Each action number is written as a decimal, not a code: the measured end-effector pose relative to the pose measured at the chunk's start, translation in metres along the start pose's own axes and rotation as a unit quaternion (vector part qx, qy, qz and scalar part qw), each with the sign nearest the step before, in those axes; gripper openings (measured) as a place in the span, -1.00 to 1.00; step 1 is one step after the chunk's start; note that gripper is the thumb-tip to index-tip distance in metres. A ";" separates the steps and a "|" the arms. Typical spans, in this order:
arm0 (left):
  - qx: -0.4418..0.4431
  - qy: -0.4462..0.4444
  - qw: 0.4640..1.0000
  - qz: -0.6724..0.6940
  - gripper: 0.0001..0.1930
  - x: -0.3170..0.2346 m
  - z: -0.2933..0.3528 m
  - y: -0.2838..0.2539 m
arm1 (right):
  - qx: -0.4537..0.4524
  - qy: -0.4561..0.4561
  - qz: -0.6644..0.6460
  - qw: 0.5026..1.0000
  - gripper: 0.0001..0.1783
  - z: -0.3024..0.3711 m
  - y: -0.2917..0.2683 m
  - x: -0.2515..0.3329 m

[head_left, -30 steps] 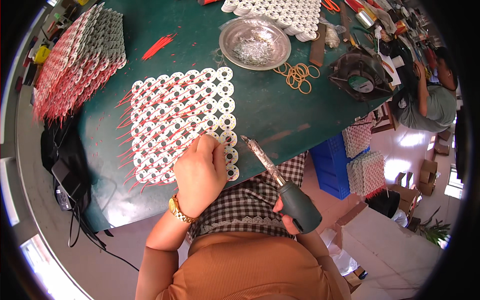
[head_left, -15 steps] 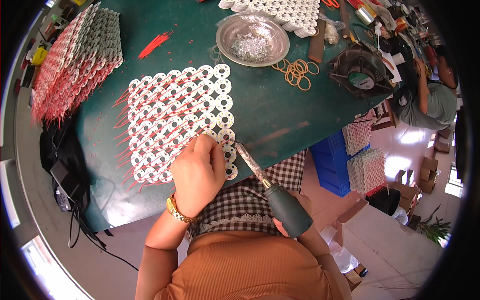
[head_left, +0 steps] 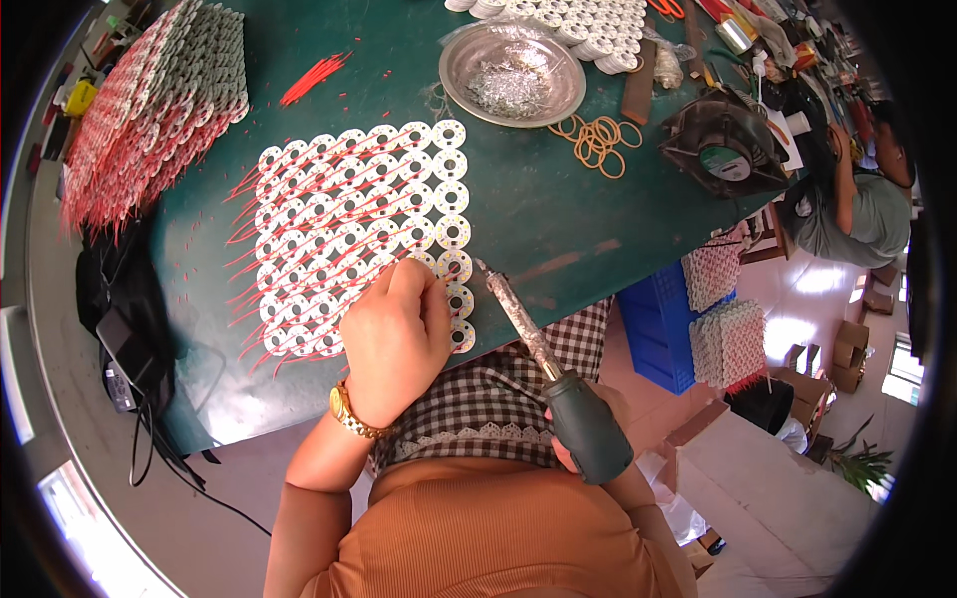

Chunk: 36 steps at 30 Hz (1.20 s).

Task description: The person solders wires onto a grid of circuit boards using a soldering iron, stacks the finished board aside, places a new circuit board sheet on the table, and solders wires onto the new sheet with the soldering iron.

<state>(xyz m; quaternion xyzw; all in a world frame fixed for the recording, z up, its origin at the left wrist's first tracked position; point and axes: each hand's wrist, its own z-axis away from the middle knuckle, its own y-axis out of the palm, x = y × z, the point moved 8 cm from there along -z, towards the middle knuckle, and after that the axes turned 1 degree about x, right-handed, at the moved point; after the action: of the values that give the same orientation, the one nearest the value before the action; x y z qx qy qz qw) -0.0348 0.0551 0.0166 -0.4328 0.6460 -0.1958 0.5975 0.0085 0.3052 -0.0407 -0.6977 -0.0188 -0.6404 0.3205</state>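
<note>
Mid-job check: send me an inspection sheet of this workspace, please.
Surface: green tabletop, brownish smears.
Job's things: grid of round white circuit boards, mostly with red wires; soldering iron, tip just right of the grid.
Clutter: metal bowl of silvery clippings, rubber bands, fan.
Hands: left hand closed over the grid, anything inside hidden; right hand grips the soldering iron's handle.
Cables: black cable hanging beyond the tabletop's left end.
Surroundings: blue crate and co-worker, right.

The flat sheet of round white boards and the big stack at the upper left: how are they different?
The flat sheet looks one layer thick, while the big stack has many layers.
The left hand is at the sheet; no hand touches the stack.
Both have round white boards and red wires.
</note>
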 end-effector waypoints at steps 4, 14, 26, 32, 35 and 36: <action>-0.016 -0.016 1.000 0.010 -0.90 0.003 0.000 -0.002 | 0.008 -0.020 -0.009 1.000 -0.58 -0.007 -0.001 0.008; 0.009 -0.024 1.000 -0.005 -0.92 0.004 -0.006 0.002 | 0.110 -0.045 -0.028 0.993 -0.53 -0.021 0.007 0.015; 0.010 -0.016 1.000 -0.016 -0.92 0.002 -0.006 0.001 | 0.028 -0.039 0.016 0.999 -0.52 -0.006 0.017 -0.015; 0.013 -0.019 1.000 -0.019 -0.92 0.003 -0.005 0.000 | 0.087 0.061 0.003 0.994 -0.54 -0.001 0.025 -0.034; 0.009 -0.019 1.000 -0.011 -0.92 0.004 -0.005 0.000 | 0.085 0.078 -0.010 0.993 -0.56 0.000 0.025 -0.036; 0.009 -0.021 1.000 -0.010 -0.92 0.004 -0.005 -0.001 | 0.085 0.084 -0.014 0.993 -0.57 0.000 0.026 -0.037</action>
<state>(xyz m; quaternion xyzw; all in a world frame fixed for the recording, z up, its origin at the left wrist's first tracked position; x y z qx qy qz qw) -0.0392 0.0502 0.0159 -0.4380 0.6273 -0.1985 0.6126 0.0129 0.2987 -0.0846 -0.6111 -0.0565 -0.6973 0.3703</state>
